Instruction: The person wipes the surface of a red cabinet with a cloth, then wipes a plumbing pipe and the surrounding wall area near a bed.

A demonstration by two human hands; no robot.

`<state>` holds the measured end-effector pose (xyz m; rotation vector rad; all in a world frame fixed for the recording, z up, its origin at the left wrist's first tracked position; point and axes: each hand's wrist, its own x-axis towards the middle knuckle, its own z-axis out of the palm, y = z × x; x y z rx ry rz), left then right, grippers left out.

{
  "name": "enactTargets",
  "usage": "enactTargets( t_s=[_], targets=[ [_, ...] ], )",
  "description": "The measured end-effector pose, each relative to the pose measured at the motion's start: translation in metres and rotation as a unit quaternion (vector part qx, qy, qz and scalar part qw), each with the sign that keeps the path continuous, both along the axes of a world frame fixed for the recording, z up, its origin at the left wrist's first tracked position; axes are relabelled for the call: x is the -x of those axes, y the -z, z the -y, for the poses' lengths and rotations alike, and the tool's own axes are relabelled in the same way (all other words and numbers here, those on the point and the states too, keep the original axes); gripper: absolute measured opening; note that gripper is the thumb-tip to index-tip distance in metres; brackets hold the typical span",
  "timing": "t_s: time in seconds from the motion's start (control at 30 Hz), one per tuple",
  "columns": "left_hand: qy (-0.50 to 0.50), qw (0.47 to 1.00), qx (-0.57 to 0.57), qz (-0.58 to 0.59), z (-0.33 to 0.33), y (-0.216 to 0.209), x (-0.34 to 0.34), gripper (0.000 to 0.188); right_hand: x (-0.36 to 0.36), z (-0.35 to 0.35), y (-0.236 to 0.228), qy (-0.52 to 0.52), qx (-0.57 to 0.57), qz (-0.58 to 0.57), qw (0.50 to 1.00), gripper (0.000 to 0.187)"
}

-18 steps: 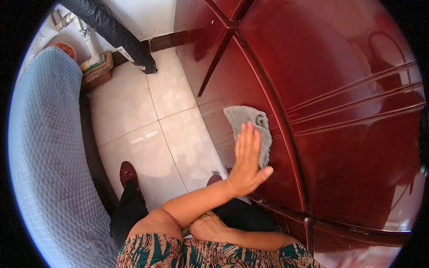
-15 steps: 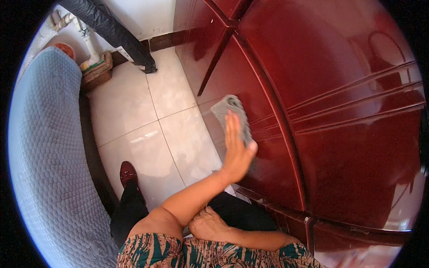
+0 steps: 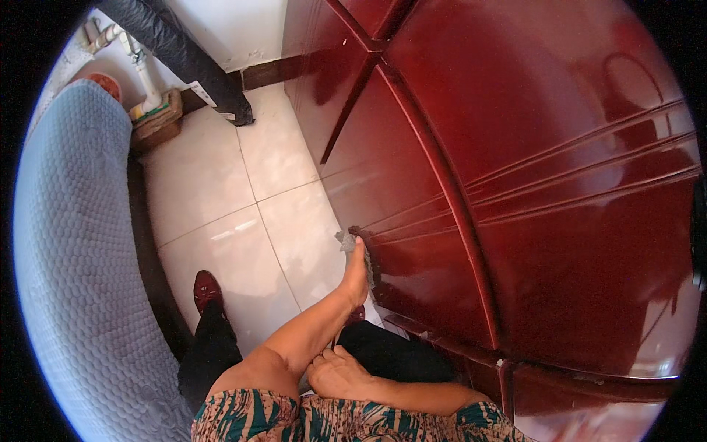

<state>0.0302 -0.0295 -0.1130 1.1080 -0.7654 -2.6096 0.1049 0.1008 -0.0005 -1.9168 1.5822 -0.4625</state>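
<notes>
My left hand (image 3: pixel 356 274) presses a grey cloth (image 3: pixel 345 241) against the lower edge of a glossy dark red wooden cabinet (image 3: pixel 567 265). Most of the cloth is hidden behind the palm; its far end sticks out past the fingertips, and a ragged edge shows on the cabinet side. Closer to my body, my right hand (image 3: pixel 339 373) rests by my right thigh, just beside the left forearm. Its fingers curl down with a ring on one, and their tips are out of sight.
A bed or couch with a pale blue quilted cover (image 3: pixel 77 258) runs along the left. White floor tiles (image 3: pixel 199 180) lie between it and the cabinet. A black wrapped roll (image 3: pixel 188 66) leans at the far wall, near white pipes (image 3: pixel 145 77). My dark red shoe (image 3: pixel 207 289) stands on the tiles.
My left hand has slid the cloth down the cabinet front, nearer to me and slightly left, to its lower edge. The right hand has barely moved.
</notes>
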Motion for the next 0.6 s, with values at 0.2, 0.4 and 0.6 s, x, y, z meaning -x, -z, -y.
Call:
enactTargets(
  t_s=[0.2,0.4,0.6],
  targets=[
    [0.07,0.954,0.291,-0.005,-0.003,-0.067,0.018,0.071,0.006,0.002,-0.002,-0.027,-0.028,0.078,0.996,0.021],
    [0.083,0.834,0.545,-0.024,-0.034,-0.131,0.016,0.074,0.018,0.017,-0.047,-0.086,-0.133,0.15,0.976,0.033],
    [0.149,0.784,0.6,-0.055,-0.073,-0.168,0.001,0.076,-0.003,-0.001,-0.03,-0.082,-0.23,0.258,0.935,0.041]
  ],
)
